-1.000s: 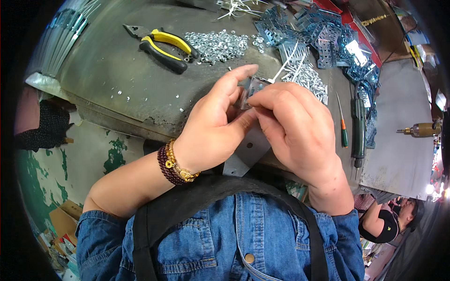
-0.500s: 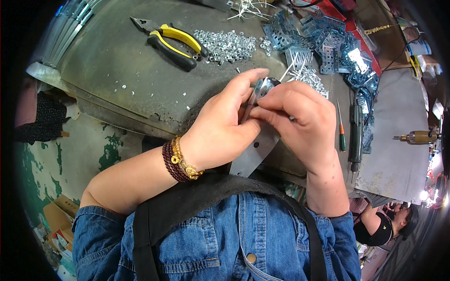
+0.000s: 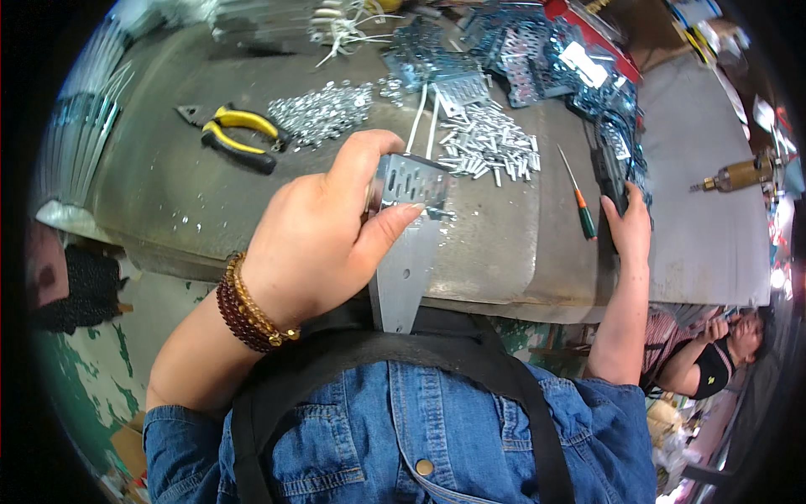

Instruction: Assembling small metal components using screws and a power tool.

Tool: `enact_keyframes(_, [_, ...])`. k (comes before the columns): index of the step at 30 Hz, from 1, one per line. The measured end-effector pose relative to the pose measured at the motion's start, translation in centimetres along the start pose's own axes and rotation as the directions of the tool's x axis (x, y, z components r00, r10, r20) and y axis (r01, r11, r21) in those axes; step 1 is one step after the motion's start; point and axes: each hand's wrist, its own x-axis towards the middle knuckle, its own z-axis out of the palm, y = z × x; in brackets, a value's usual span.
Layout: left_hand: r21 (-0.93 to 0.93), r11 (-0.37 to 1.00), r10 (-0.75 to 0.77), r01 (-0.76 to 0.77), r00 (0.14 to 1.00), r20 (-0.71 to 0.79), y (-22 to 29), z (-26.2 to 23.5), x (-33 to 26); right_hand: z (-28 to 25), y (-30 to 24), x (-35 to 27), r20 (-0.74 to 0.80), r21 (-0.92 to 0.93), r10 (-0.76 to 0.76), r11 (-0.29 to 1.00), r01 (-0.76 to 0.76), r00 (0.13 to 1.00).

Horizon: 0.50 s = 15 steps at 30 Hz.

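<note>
Over the near edge of the grey metal surface (image 3: pixel 504 244), the left hand (image 3: pixel 315 244) pinched a bent, perforated grey steel bracket (image 3: pixel 407 227) between thumb and fingers, its long leg hanging down toward the denim shirt. Away to the right, the right hand (image 3: pixel 628 225) lay closed around a dark tool (image 3: pixel 606 172), just beside a green-handled screwdriver (image 3: pixel 579 202). Loose silver pins (image 3: pixel 491 147) sat close behind the bracket. Best, I'd judge, to keep that slotted face level and the grip firm near the bend.
</note>
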Motion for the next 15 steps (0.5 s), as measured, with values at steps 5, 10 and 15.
enact_keyframes(5, [0.144,0.989,0.053,-0.042,0.996,-0.077,2.0,0.9,1.2,-1.8,1.7,0.4,0.095,0.871,0.282,0.440,-0.217,0.955])
enact_keyframes(10, [-0.013,0.998,-0.058,0.058,0.998,-0.009,1.9,2.8,2.2,-7.2,-6.4,-1.9,0.313,0.571,-0.291,-0.703,-0.424,0.904])
enact_keyframes(15, [0.081,0.994,-0.072,0.072,0.997,-0.009,2.7,3.0,2.0,-5.2,-9.9,-3.2,0.222,0.215,-0.347,-0.894,-0.392,0.911])
